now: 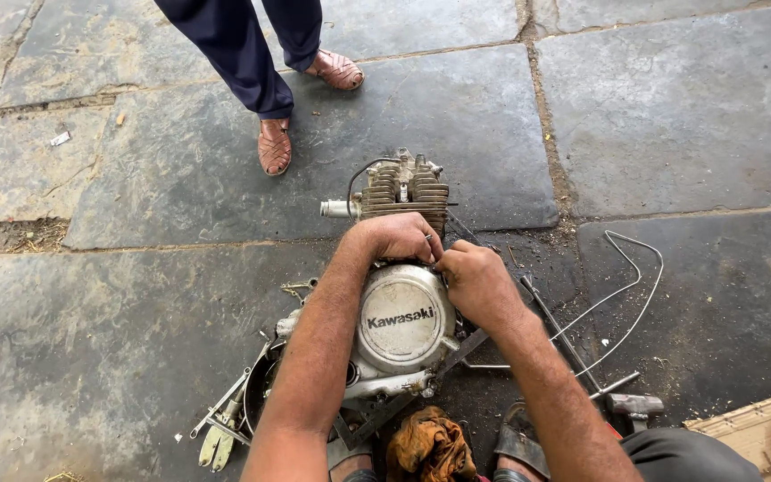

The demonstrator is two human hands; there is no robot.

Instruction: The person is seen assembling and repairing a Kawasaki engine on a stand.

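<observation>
stone floor, dusty, with a motorcycle engine (401, 312) lying on it.
both hands meet at its top edge: left hand (401, 236) curled shut, right hand (473, 278) pinching something small i cannot see. round side cover (403, 319) below them still on; tools (225, 419) near left elbow.

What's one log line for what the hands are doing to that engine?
left hand | on top of grey metal motorcycle engine | right hand | beside it, same spot | orange rag | on stone floor below

Soft, even daylight, faint shadows, no glare; sharp throughout, with wide-angle bending at the edges.
</observation>
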